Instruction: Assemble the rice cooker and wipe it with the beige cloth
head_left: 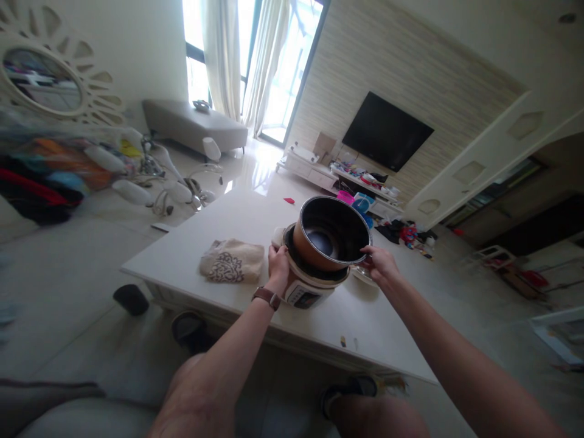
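A round inner pot (335, 228), dark inside and copper-brown outside, is tilted over the opening of a cooker (310, 292) with a front control panel. My right hand (382, 264) grips the pot's rim on the right with its fingers closed. My left hand (278, 267), below a brown-strapped watch, is curled against the cooker's left side near its rim; whether it also touches the pot is unclear. A folded beige cloth (232, 261) with a dark scroll pattern lies left of the cooker. A clear lid (364, 275) is partly hidden behind my right hand.
The cooker stands on a white table (182, 243). A red scrap (289, 200) lies toward its far side, and a small yellow-and-dark item (343, 341) near the front edge. Lamp parts (168, 188) lie on the floor at left; a TV cabinet (314, 173) stands beyond.
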A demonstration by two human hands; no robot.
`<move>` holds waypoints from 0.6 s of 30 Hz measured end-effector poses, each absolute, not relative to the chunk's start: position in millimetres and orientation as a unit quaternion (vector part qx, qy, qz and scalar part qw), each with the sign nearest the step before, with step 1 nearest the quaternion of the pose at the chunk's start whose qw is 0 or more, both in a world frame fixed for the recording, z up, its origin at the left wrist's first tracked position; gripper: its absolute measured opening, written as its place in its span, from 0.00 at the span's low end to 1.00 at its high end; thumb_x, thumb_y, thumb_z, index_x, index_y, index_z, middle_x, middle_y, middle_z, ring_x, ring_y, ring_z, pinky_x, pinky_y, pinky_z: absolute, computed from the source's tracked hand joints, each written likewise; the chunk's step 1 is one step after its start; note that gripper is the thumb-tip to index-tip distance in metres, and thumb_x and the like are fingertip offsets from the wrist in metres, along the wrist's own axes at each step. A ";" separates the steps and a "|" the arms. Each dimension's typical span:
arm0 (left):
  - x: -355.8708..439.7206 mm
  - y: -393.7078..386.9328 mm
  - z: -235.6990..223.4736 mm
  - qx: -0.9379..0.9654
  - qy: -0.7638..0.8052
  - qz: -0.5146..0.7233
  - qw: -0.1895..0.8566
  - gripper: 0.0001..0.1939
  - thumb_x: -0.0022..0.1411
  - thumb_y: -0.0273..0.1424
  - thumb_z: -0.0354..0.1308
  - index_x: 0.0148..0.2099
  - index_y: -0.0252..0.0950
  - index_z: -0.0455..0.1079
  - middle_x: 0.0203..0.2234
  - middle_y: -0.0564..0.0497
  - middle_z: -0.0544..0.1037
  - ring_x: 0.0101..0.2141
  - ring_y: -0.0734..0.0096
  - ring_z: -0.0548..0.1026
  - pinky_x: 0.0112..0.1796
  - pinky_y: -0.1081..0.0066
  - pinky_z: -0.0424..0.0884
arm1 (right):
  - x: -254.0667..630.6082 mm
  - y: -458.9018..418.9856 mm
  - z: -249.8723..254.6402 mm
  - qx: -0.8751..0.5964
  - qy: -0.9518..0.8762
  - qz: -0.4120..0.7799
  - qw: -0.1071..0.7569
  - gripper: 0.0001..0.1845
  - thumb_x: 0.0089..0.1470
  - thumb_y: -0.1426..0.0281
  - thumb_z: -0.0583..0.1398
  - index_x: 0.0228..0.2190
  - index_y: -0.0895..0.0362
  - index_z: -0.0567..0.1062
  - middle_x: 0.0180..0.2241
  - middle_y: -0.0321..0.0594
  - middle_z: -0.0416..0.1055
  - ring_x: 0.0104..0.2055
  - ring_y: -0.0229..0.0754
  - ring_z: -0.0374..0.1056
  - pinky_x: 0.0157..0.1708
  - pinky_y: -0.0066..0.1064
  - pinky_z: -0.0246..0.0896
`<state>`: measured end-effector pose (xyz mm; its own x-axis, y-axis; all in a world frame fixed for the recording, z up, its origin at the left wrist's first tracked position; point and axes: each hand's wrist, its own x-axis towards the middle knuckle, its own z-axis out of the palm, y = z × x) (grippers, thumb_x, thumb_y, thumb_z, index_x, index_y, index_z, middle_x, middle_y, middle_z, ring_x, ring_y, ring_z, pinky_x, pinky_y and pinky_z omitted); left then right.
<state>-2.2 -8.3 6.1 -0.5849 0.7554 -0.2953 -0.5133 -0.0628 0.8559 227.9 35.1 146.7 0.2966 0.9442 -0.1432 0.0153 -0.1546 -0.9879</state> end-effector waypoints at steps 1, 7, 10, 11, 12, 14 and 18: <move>-2.1 -8.7 6.3 0.117 0.525 0.719 0.440 0.05 0.63 0.31 0.59 0.42 0.41 0.68 0.35 0.51 0.78 0.39 0.62 0.77 0.44 0.64 0.73 | 227.0 34.6 144.3 -0.625 -0.383 0.448 0.513 0.13 0.41 0.83 0.64 0.24 0.54 0.69 0.17 0.32 0.71 0.19 0.38 0.68 0.19 0.31 0.76; -0.9 -6.8 3.8 0.119 0.518 0.724 0.440 0.06 0.64 0.31 0.59 0.44 0.41 0.69 0.38 0.50 0.79 0.41 0.62 0.78 0.46 0.63 0.73 | 219.0 30.5 133.3 -0.650 -0.362 0.444 0.499 0.13 0.41 0.83 0.65 0.24 0.55 0.69 0.16 0.31 0.70 0.18 0.36 0.67 0.18 0.28 0.75; -0.8 -5.5 2.3 0.115 0.512 0.727 0.442 0.06 0.64 0.31 0.59 0.44 0.41 0.70 0.38 0.50 0.79 0.40 0.62 0.77 0.45 0.64 0.73 | 216.8 30.1 128.1 -0.649 -0.370 0.445 0.493 0.14 0.39 0.83 0.66 0.24 0.55 0.69 0.16 0.31 0.70 0.18 0.36 0.67 0.17 0.27 0.74; -0.8 -5.2 1.9 0.113 0.510 0.729 0.442 0.06 0.64 0.31 0.59 0.44 0.41 0.70 0.37 0.50 0.79 0.40 0.62 0.77 0.45 0.64 0.73 | 216.6 30.2 126.4 -0.650 -0.373 0.444 0.491 0.14 0.38 0.83 0.66 0.23 0.55 0.69 0.16 0.31 0.70 0.19 0.36 0.67 0.17 0.28 0.74; -0.8 -4.9 1.7 0.111 0.507 0.731 0.442 0.06 0.63 0.31 0.59 0.44 0.41 0.70 0.37 0.50 0.79 0.40 0.62 0.77 0.45 0.64 0.73 | 216.6 30.6 124.9 -0.651 -0.376 0.442 0.489 0.14 0.38 0.83 0.66 0.23 0.55 0.69 0.17 0.31 0.71 0.19 0.36 0.67 0.17 0.28 0.74; -0.7 -4.7 1.7 0.109 0.500 0.735 0.445 0.06 0.62 0.31 0.59 0.43 0.40 0.69 0.36 0.50 0.78 0.39 0.62 0.77 0.44 0.64 0.73 | 217.3 31.8 122.4 -0.656 -0.387 0.435 0.480 0.14 0.38 0.82 0.66 0.22 0.55 0.69 0.17 0.31 0.70 0.19 0.36 0.67 0.18 0.30 0.75; -0.6 -6.0 4.3 0.108 0.497 0.736 0.448 0.06 0.62 0.31 0.59 0.43 0.40 0.69 0.36 0.50 0.78 0.39 0.63 0.77 0.44 0.65 0.73 | 220.8 36.4 117.6 -0.665 -0.429 0.402 0.460 0.12 0.37 0.80 0.66 0.20 0.55 0.69 0.17 0.32 0.70 0.19 0.35 0.66 0.21 0.29 0.74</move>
